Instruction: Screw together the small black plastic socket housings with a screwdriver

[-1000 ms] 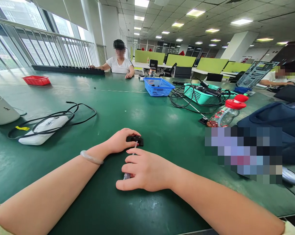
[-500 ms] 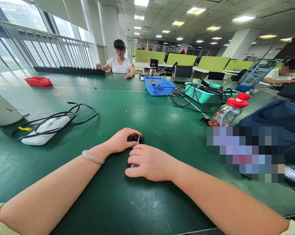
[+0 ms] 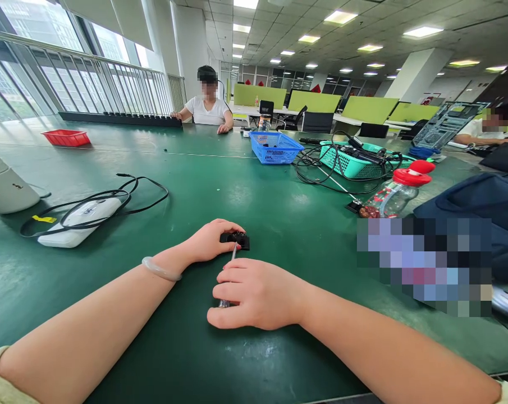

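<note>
Over tbl (image 3: 195, 185), R hand (image 3: 256, 293) palm-down round screwdriver (image 3: 234, 252)

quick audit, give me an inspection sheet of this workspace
surface: green table, glossy, faintly scuffed
things in hand: black part, slim tool
clutter: white device, red tray, blue basket, red-topped bottle
hands: left hand holds black part; right hand grips slim tool, tip near black part
cables: black cable looped over white device; cable tangle by teal basket
surroundings: person seated across the table, railing and windows at left
</note>
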`<state>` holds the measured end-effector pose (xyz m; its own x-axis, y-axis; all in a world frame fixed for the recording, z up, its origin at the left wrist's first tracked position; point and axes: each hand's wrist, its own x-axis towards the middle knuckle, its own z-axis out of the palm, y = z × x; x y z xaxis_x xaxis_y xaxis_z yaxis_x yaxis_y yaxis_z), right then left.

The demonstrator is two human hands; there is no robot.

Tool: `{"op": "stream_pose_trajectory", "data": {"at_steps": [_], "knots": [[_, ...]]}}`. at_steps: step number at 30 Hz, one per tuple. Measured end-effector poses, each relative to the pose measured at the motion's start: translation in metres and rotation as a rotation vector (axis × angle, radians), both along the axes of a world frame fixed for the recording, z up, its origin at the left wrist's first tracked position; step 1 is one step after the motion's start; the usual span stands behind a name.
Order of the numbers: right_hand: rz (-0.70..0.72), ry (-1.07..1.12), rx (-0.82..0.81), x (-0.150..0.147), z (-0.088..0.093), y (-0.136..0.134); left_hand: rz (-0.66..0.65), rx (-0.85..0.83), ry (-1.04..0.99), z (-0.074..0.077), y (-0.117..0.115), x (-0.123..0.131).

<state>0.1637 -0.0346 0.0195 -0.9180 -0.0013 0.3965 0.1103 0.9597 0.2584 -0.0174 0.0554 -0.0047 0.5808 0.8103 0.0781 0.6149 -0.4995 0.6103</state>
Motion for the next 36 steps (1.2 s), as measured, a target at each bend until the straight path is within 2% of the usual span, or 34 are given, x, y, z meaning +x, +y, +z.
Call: {"op": "stream_pose_trajectory", "data": {"at_steps": [27,36], "knots": [[0.008,0.07,0.008,0.0014,-0.0027,0.0033,0.006,-0.004,-0.003,-0.0013,0.0005,-0.0005],[0.011,0.066,-0.007,-0.0001,-0.0017,0.0021,0.021,-0.008,-0.001,0.0029,-0.0021,0.0011]]}}
